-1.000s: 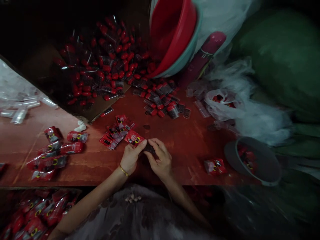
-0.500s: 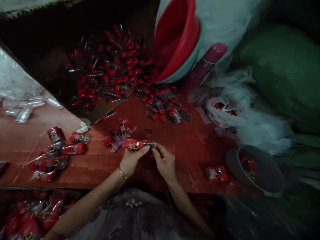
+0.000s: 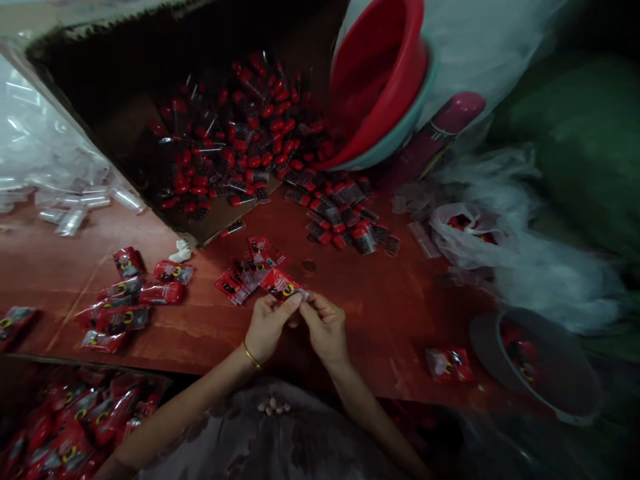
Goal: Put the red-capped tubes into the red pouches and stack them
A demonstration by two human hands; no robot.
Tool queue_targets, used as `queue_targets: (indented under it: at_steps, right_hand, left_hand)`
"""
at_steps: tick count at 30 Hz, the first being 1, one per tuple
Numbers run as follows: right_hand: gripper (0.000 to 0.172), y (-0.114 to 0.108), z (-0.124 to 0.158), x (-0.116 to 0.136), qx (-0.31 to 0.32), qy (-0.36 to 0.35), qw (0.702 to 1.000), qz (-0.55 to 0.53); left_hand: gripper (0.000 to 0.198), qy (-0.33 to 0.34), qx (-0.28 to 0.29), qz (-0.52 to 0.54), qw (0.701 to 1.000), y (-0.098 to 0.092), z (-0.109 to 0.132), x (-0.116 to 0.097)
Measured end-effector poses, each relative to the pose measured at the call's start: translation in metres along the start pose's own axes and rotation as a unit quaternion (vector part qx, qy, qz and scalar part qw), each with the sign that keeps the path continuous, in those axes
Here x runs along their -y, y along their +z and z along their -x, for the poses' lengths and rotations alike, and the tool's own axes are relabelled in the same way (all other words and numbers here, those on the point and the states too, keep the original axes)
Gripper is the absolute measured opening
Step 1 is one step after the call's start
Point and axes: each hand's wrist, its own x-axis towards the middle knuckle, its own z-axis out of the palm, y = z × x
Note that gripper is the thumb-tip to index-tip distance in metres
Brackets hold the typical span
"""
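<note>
Between my hands, over the middle of the table, is a small red printed packet [image 3: 279, 283] with a clear end. My left hand [image 3: 267, 327] is closed on it, thumb on top. The fingers of my right hand [image 3: 327, 328] pinch its right end, touching my left thumb. The dark, clear-sided tube seen earlier is hidden now; I cannot tell whether it lies inside the packet. Just beyond the packet lie several flat red packets [image 3: 235, 281], fanned out. Farther back is a loose pile of red-capped tubes [image 3: 345, 210].
A cardboard box [image 3: 227, 215] on its side spills red-capped tubes. Behind stand a red basin [image 3: 417, 60] and a pink-capped can [image 3: 457, 113]. Filled red packets [image 3: 160, 292] lie left, clear empty tubes [image 3: 73, 217] beyond. At right are a grey tub [image 3: 565, 380] and plastic bags [image 3: 540, 267].
The dark tube at the packet's right end has gone out of sight. My right fingers have come in against the packet, which is now tilted. The whole view has shifted slightly.
</note>
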Motion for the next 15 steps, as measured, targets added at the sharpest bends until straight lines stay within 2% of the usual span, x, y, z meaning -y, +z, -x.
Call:
queue_targets:
  at_steps: [3,6,9,11,12,14,15]
  right_hand:
    - [0.019,0.003,-0.007,0.003,0.031,0.002,0.999,0.009]
    - [0.022,0.014,-0.014,0.001,0.081,-0.005,0.996,0.045]
    - [0.025,0.030,-0.025,0.000,0.115,-0.076,0.979,0.149]
    - [0.026,0.034,-0.041,0.002,0.116,-0.156,0.947,0.256]
    - [0.028,0.031,-0.052,0.004,0.098,-0.194,0.924,0.316]
    - [0.033,0.017,-0.080,0.006,0.026,-0.246,0.869,0.428]
    - [0.034,0.006,-0.095,0.005,-0.021,-0.243,0.846,0.474]
  left_hand:
    - [0.029,-0.012,0.002,0.018,1.000,-0.003,0.000,-0.005]
    - [0.028,-0.035,-0.009,0.054,0.998,-0.016,0.000,-0.011]
    - [0.024,-0.056,-0.036,0.097,0.993,-0.038,0.002,-0.017]
    - [0.021,-0.067,-0.069,0.117,0.988,-0.059,0.001,-0.025]
    - [0.019,-0.062,-0.103,0.132,0.984,-0.072,0.000,-0.032]
    - [0.016,-0.037,-0.204,0.175,0.963,-0.097,-0.003,-0.050]
    - [0.020,-0.015,-0.256,0.192,0.947,-0.109,-0.004,-0.060]
